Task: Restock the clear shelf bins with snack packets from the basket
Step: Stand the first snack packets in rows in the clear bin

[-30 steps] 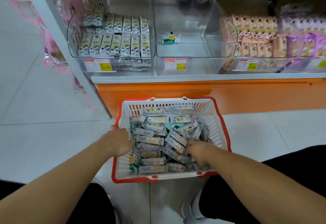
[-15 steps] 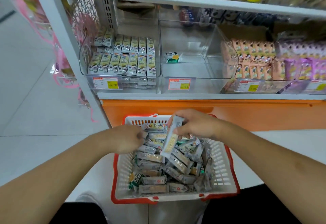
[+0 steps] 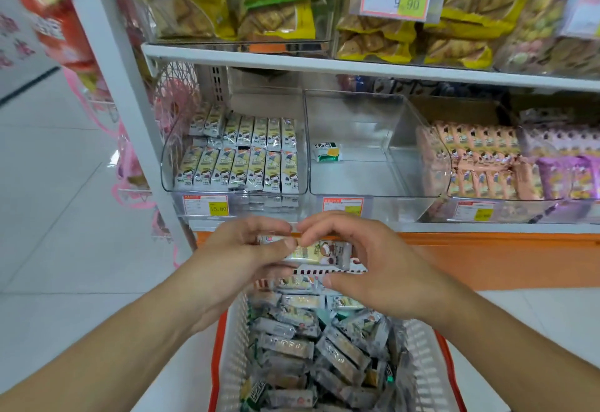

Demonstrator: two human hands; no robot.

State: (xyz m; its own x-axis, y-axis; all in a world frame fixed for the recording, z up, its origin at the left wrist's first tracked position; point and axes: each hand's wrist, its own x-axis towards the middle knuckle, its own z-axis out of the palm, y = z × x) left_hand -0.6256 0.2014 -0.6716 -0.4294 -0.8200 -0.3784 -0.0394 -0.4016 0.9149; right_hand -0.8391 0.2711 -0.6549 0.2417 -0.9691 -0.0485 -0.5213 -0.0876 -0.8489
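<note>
A white snack packet (image 3: 319, 253) is held level above the far end of the basket (image 3: 420, 369), between both hands. My left hand (image 3: 238, 260) pinches its left end; my right hand (image 3: 370, 262) curls round its right end. The white, red-rimmed basket on the floor holds several grey and white packets (image 3: 311, 343). On the lower shelf, the left clear bin (image 3: 168, 164) is lined with rows of white packets (image 3: 243, 158). The middle clear bin (image 3: 373, 181) holds a single small green-and-yellow packet (image 3: 327, 152).
Right of the middle bin, bins hold pink packets (image 3: 480, 164) and purple packets (image 3: 568, 174). The upper shelf (image 3: 324, 64) carries yellow snack bags. An orange plinth (image 3: 487, 259) runs under the shelf. A white upright post (image 3: 113, 86) stands left, with pink netting beside it.
My right hand lifted a packet out of the basket and my left hand rose to take its other end. The camera view tilted up towards the shelves.
</note>
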